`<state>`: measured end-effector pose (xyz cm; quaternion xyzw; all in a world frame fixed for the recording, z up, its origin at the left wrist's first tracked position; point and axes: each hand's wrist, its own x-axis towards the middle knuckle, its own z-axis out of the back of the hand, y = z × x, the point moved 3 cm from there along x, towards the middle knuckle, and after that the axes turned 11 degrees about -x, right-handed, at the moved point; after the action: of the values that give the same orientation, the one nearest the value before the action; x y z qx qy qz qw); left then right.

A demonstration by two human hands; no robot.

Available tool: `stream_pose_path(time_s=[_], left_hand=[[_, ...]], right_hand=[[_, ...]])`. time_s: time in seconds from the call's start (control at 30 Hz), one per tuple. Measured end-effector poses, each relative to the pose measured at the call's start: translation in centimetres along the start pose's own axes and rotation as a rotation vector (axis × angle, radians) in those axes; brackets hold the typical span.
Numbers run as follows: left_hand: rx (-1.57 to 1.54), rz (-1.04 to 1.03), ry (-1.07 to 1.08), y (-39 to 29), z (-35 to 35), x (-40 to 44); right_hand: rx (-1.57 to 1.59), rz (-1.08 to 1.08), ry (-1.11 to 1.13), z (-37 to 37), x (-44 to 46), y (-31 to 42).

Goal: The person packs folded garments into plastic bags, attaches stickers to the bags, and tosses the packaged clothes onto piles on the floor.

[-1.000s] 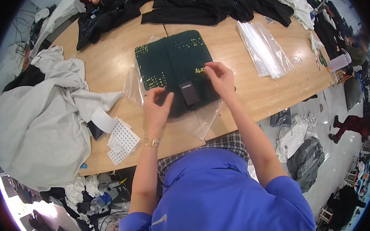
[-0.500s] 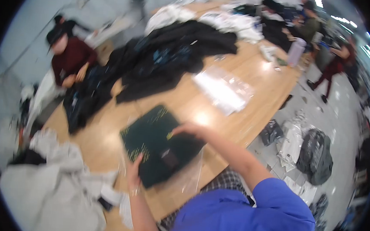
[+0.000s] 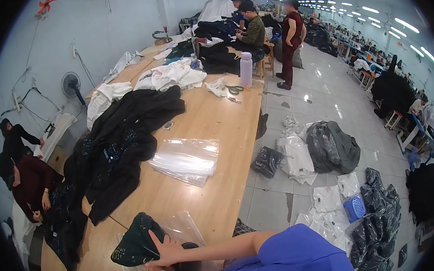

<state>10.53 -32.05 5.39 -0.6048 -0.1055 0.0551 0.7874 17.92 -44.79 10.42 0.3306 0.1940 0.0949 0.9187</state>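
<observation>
A dark green garment (image 3: 138, 242) with small light markings lies bunched at the table's near edge, on a clear plastic bag (image 3: 184, 225). My right hand (image 3: 166, 251) is on the garment, fingers spread over its top and thumb at its lower edge, gripping the cloth. Only a shaded bit of my left hand (image 3: 165, 269) shows under my right forearm; its fingers are hidden. A black part (image 3: 189, 264) of cloth shows beyond that forearm.
Clear plastic bags (image 3: 185, 161) lie mid-table. Black garments (image 3: 114, 149) cover the left side, with two people beyond. Farther off are a lilac bottle (image 3: 246, 69) and scissors (image 3: 235, 89). Bagged garments (image 3: 376, 219) and a blue basket (image 3: 354, 208) are on the floor to the right.
The green garment was lying flat with a hand on either side; now it is bunched. My right hand has moved across it to the left. The view has swung up and right.
</observation>
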Motion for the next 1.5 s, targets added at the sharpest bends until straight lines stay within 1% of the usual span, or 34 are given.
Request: stream_pose_path(time_s=[0.03, 0.07, 0.13, 0.17, 0.2, 0.23, 0.27, 0.3, 0.37, 0.4, 0.43, 0.47, 0.5, 0.57, 0.6, 0.63, 0.7, 0.77, 0.8, 0.83, 0.87, 0.93, 1.03, 1.13, 1.23, 1.33, 1.43, 1.5], left_hand=[[0.047, -0.052, 0.042, 0.6, -0.3, 0.0], [0.075, -0.092, 0.078, 1.2, -0.5, 0.0], [0.004, -0.105, 0.147, 2.5, 0.2, 0.3], [-0.128, -0.02, 0.186, 3.2, 0.8, 0.6], [-0.324, 0.174, 0.22, 0.9, 1.0, 0.7], [-0.634, 0.343, 0.22, -1.6, 0.5, 0.2], [-0.661, 0.353, 0.242, -3.2, -0.1, 0.1], [-0.693, 0.36, 0.266, -4.3, -0.7, 0.1], [-0.703, 0.303, 0.218, -5.7, -1.9, 0.6], [-0.727, 0.287, 0.184, -6.0, -2.5, 1.0], [-0.75, 0.268, 0.149, -6.1, -2.9, 1.3], [-0.74, 0.132, 0.022, -6.2, -3.3, 1.2], [-0.586, 0.035, -0.145, -6.3, -3.4, 0.6], [-0.261, -0.129, -0.469, -6.5, -3.9, -1.9], [-0.225, -0.123, -0.372, -5.4, -5.0, -3.7], [-0.189, -0.111, -0.281, -3.9, -6.0, -5.3], [0.346, -0.087, 0.093, -2.4, -7.7, -6.9], [0.805, 0.071, 0.342, -1.3, -7.8, -7.1], [0.817, 0.031, 0.317, -1.2, -7.1, -6.5], [0.844, 0.04, 0.227, -0.4, -6.3, -5.6], [0.852, 0.058, 0.181, 0.2, -5.3, -4.4], [1.003, -0.024, 0.035, 0.3, -4.1, -3.0], [0.824, -0.211, 0.046, -2.4, -4.2, -1.8], [0.744, -0.141, 0.215, 0.1, -6.1, -1.6], [1.112, -0.09, 0.279, 0.7, -7.9, -1.3], [0.98, -0.133, 0.185, 0.1, -7.8, -0.1], [0.842, -0.121, 0.042, 1.0, -6.8, 0.4], [0.83, -0.066, 0.025, 0.0, -6.5, 0.6]], right_hand=[[-0.136, -0.031, 0.015, 0.1, -0.5, 0.7], [-0.062, -0.032, -0.032, -0.6, -0.1, -0.2], [-0.043, -0.033, -0.026, -0.6, 0.5, -1.1], [-0.026, -0.023, -0.004, -0.1, 0.4, -1.6], [0.013, -0.015, -0.007, 0.2, 0.5, -2.1], [0.069, -0.012, -0.007, 0.0, 1.2, -2.8], [0.141, 0.015, 0.023, 0.8, 1.5, -3.4], [0.208, 0.042, 0.051, 1.2, 1.7, -4.1], [0.401, 0.171, -0.083, -0.7, 4.3, -6.2], [0.495, 0.235, -0.153, -0.3, 4.4, -6.4], [0.58, 0.199, -0.125, -0.3, 4.5, -6.9], [0.663, 0.167, -0.095, 0.2, 4.9, -7.8], [0.745, 0.134, -0.062, 1.2, 5.0, -8.3], [1.124, 0.175, 0.069, 3.3, 4.5, -9.0], [1.024, 0.028, 0.065, 4.0, 4.7, -11.0], [1.14, 0.009, 0.039, 5.1, 3.9, -11.4], [1.409, -0.013, -0.045, 7.2, 1.8, -11.9], [1.514, -0.033, -0.114, 9.4, -0.2, -13.9], [1.504, -0.045, -0.131, 9.6, -1.4, -14.7], [1.499, -0.044, -0.131, 10.1, -2.4, -15.5], [1.498, -0.047, -0.134, 10.6, -3.4, -16.2], [1.503, -0.046, -0.112, 11.4, -5.3, -17.4], [1.519, -0.036, -0.049, 11.7, -7.5, -18.2], [1.538, -0.034, 0.055, 10.8, -8.8, -18.0], [1.579, -0.044, 0.192, 8.9, -8.1, -16.9], [1.639, -0.054, 0.339, 6.4, -6.6, -15.3], [1.711, -0.055, 0.463, 3.9, -4.9, -13.5], [1.761, -0.035, 0.506, 3.0, -4.1, -12.9]])
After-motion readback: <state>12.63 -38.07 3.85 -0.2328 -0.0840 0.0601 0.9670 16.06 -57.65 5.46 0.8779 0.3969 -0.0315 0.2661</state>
